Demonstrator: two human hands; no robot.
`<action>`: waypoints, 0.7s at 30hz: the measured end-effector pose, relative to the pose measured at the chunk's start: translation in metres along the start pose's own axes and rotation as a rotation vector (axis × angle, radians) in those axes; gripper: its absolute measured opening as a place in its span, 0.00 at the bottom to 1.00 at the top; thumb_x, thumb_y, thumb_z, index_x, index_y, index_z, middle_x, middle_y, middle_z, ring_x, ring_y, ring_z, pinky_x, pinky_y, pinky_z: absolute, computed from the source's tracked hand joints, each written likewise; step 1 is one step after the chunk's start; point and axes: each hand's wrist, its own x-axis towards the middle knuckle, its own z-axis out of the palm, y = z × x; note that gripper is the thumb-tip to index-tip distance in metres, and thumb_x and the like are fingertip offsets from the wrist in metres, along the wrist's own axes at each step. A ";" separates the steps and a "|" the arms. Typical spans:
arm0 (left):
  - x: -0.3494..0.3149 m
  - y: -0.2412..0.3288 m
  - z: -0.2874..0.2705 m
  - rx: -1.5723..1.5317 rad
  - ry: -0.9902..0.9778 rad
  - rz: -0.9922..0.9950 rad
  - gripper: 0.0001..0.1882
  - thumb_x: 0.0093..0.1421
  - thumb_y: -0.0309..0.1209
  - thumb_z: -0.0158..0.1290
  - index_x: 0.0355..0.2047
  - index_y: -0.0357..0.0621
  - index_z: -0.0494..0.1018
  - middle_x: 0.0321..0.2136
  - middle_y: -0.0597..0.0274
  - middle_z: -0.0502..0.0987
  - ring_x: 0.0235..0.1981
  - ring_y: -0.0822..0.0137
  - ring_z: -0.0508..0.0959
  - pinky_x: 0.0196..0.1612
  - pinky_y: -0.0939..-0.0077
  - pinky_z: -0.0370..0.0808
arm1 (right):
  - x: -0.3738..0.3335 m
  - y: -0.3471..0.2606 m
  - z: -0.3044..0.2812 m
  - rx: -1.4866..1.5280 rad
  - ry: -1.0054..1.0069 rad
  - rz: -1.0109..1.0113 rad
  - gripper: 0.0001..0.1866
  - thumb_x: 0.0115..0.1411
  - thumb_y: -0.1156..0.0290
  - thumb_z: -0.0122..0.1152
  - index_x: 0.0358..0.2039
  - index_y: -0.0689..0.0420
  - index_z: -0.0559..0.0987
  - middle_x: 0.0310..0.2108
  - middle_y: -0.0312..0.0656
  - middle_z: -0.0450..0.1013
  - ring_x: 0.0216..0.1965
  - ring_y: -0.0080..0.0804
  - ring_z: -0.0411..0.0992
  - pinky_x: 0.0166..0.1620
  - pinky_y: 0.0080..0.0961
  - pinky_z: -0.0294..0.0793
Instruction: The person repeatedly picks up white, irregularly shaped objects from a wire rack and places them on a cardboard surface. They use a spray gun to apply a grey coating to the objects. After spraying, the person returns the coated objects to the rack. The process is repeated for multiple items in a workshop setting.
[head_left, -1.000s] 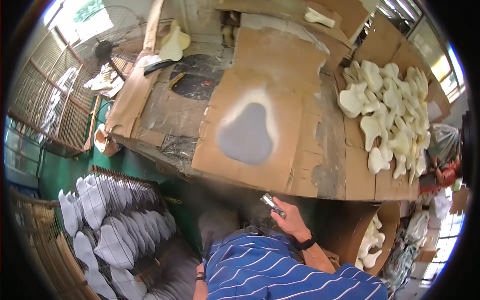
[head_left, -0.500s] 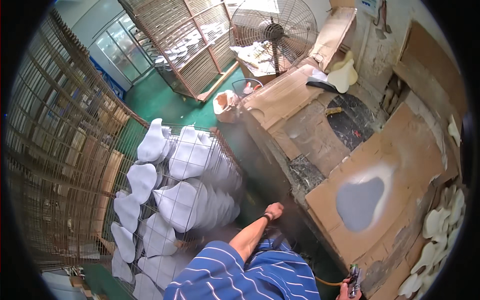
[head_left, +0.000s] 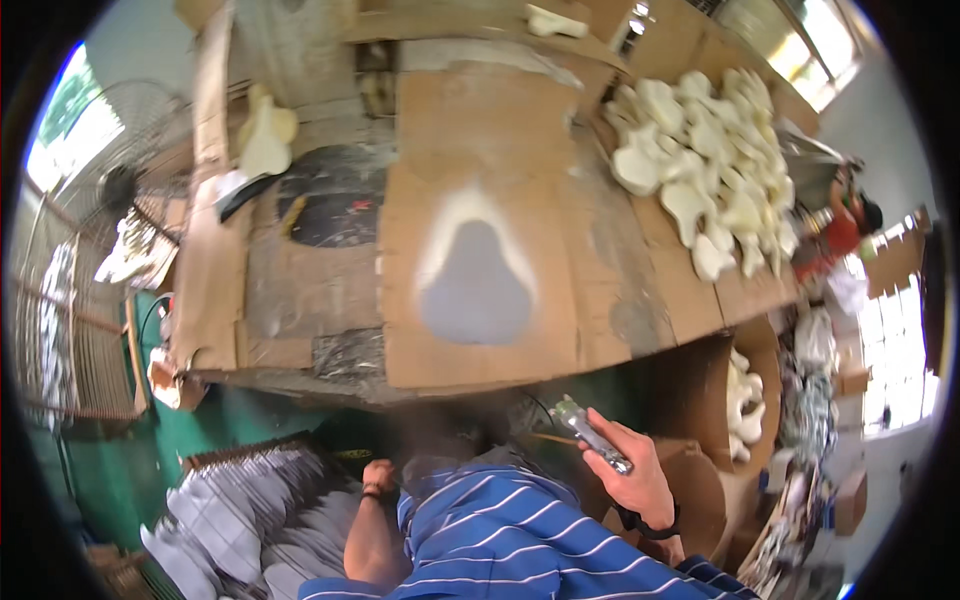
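My right hand, with a dark band at the wrist, is wrapped round a metal spray gun in front of the workbench's near edge. Beside the striped shirt, my left hand hangs in a loose fist, and nothing shows in it. Left of that hand are stacked pale grey saddle-shaped pieces on a wire rack. On the bench's cardboard sheet is a flat grey saddle-shaped patch with a whitish blur around its upper part. Both hands are apart from it.
Cream foam pieces are heaped on the bench's right, with more in a cardboard drum below. A dark oval patch and cream pieces lie at left. A fan and wire racks stand farther left. Another person is at far right.
My view has swung right, from the loaded racks to the bench and foam heap. The spray gun stays in my right hand, now fully in view. My left hand remains closed, low at my side.
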 end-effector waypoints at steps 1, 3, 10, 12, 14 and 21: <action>-0.019 -0.007 -0.001 0.099 0.126 0.001 0.06 0.60 0.32 0.50 0.28 0.47 0.76 0.24 0.60 0.77 0.24 0.61 0.78 0.24 0.62 0.74 | -0.002 -0.006 0.000 -0.018 0.026 0.029 0.26 0.56 0.80 0.63 0.57 0.67 0.74 0.37 0.47 0.78 0.36 0.32 0.77 0.41 0.23 0.75; -0.045 -0.024 -0.005 0.182 0.217 -0.032 0.06 0.59 0.30 0.50 0.29 0.47 0.76 0.24 0.59 0.77 0.24 0.60 0.77 0.23 0.62 0.73 | -0.011 -0.018 -0.007 -0.069 0.055 0.065 0.26 0.56 0.79 0.64 0.56 0.66 0.74 0.36 0.47 0.78 0.35 0.32 0.77 0.40 0.24 0.74; -0.066 -0.050 -0.020 0.164 0.266 0.062 0.08 0.56 0.23 0.47 0.33 0.45 0.76 0.22 0.55 0.75 0.22 0.57 0.76 0.20 0.59 0.72 | -0.016 -0.005 -0.019 -0.031 0.288 -0.051 0.25 0.55 0.79 0.68 0.54 0.66 0.76 0.36 0.51 0.77 0.32 0.42 0.77 0.37 0.28 0.75; -0.065 -0.031 -0.001 -0.080 0.196 0.005 0.09 0.57 0.22 0.46 0.35 0.44 0.76 0.25 0.55 0.77 0.24 0.58 0.77 0.21 0.62 0.74 | -0.020 -0.011 -0.021 -0.048 0.216 -0.027 0.25 0.54 0.79 0.68 0.54 0.66 0.76 0.36 0.51 0.78 0.33 0.44 0.77 0.38 0.28 0.75; -0.056 -0.016 0.005 -0.366 0.021 0.022 0.10 0.59 0.22 0.46 0.39 0.44 0.75 0.28 0.55 0.79 0.24 0.60 0.78 0.24 0.63 0.76 | -0.027 -0.010 -0.028 -0.058 0.103 -0.013 0.26 0.53 0.79 0.68 0.54 0.65 0.76 0.37 0.51 0.78 0.34 0.45 0.78 0.39 0.29 0.75; -0.057 0.043 0.082 0.376 0.252 0.140 0.18 0.62 0.25 0.47 0.53 0.42 0.73 0.39 0.56 0.80 0.35 0.61 0.82 0.40 0.57 0.82 | -0.004 0.007 -0.032 0.014 0.229 -0.029 0.25 0.54 0.81 0.67 0.54 0.65 0.76 0.35 0.50 0.77 0.30 0.39 0.77 0.35 0.28 0.75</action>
